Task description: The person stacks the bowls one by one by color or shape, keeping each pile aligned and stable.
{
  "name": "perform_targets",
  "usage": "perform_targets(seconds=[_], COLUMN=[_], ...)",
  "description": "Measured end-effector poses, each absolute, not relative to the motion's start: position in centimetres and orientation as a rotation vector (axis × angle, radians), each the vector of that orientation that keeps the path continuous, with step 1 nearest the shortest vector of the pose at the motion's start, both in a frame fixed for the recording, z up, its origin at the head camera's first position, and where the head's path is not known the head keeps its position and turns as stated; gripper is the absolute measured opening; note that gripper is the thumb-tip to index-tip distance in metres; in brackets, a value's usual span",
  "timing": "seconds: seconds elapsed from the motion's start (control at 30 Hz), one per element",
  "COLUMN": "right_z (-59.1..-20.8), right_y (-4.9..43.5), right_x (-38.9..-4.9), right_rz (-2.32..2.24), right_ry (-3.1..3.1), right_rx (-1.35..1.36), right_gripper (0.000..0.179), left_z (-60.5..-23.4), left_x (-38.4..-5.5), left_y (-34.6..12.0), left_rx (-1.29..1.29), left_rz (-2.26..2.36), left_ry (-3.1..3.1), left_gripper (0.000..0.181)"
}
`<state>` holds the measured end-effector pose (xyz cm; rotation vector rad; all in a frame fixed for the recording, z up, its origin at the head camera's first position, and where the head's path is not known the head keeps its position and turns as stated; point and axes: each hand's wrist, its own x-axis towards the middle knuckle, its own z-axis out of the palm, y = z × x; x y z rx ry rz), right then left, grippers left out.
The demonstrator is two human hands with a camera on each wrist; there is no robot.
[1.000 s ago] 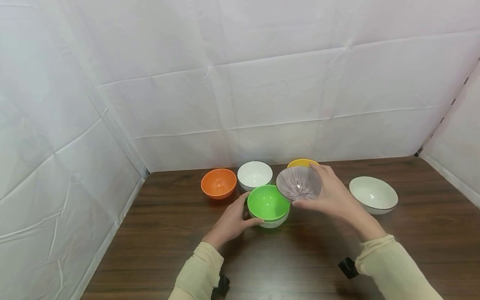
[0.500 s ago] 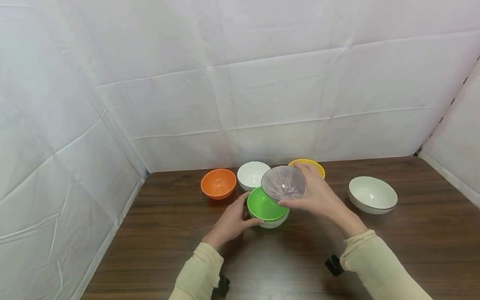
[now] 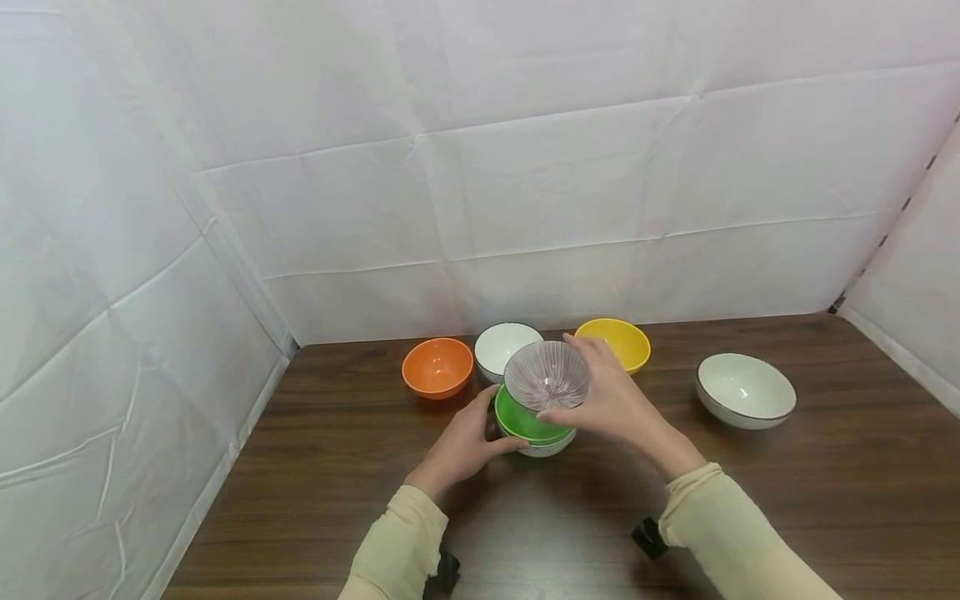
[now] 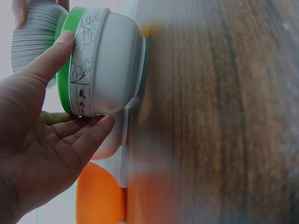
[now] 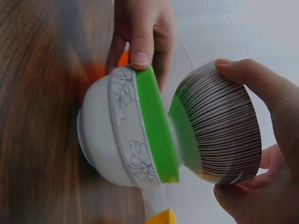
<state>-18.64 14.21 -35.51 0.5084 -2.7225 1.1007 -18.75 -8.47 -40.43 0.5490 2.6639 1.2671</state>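
A purple-and-white striped bowl (image 3: 546, 375) is held by its side in my right hand (image 3: 617, 396), thumb and fingers at opposite sides of its rim. It is tilted, its foot inside the mouth of a green bowl (image 3: 523, 423). The green bowl sits nested in a white bowl with a grey leaf pattern (image 4: 112, 60), which stands on the table. My left hand (image 3: 467, 437) grips this stack from the left, thumb on the green rim, fingers round the far side. Whether the striped bowl's foot touches the green bowl is unclear.
Behind the stack stand an orange bowl (image 3: 438, 367), a white bowl with a dark rim (image 3: 502, 346) and a yellow bowl (image 3: 626, 346). Another white bowl (image 3: 746, 390) is at the right. White sheeting (image 3: 525, 192) hangs along the back of the brown wooden table (image 3: 315, 500).
My right hand has carried the striped bowl leftward, then down over the green bowl. More of the yellow bowl shows now. The left hand has stayed on the stack.
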Motion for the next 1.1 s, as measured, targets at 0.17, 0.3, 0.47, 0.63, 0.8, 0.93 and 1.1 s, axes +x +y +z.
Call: perform_targets(seconds=[0.17,0.3,0.47,0.63,0.8,0.93,1.1], right_z=[-36.1,-36.9,-37.7,-38.2,-38.5,-38.7,-38.9], right_y=[13.7,13.5,13.4,13.4,13.2,13.1,13.0], right_x=[-18.7,-18.7,-18.7,-18.7,-18.7,-18.7,-18.7], right_rz=[1.093,1.074,1.044,1.032,1.030,1.023,1.039], right_ry=[-2.714,-2.712,-2.729,-2.735,-2.726,-2.712,-2.699], right_rx=[0.529,0.555,0.557,0.550,0.555,0.564,0.573], right_gripper=[0.104,0.106,0.105,0.105,0.105,0.106,0.107], left_z=[-40.3,-40.3,-40.3,-40.3,-40.3,-40.4,-40.4], left_x=[-18.7,-18.7,-18.7,-18.7,-18.6,-18.6,-18.6], left_y=[-8.4,-8.4,-8.4,-8.4,-8.4,-8.4,-8.4], left_rx=[0.529,0.511,0.533,0.551,0.549,0.566,0.580], left_rz=[1.261,1.264,1.265,1.285,1.291,1.284,1.296], left_ry=[2.655,2.647,2.664,2.665,2.667,2.680,2.680], left_gripper=[0.087,0.088,0.088,0.087,0.086,0.085,0.085])
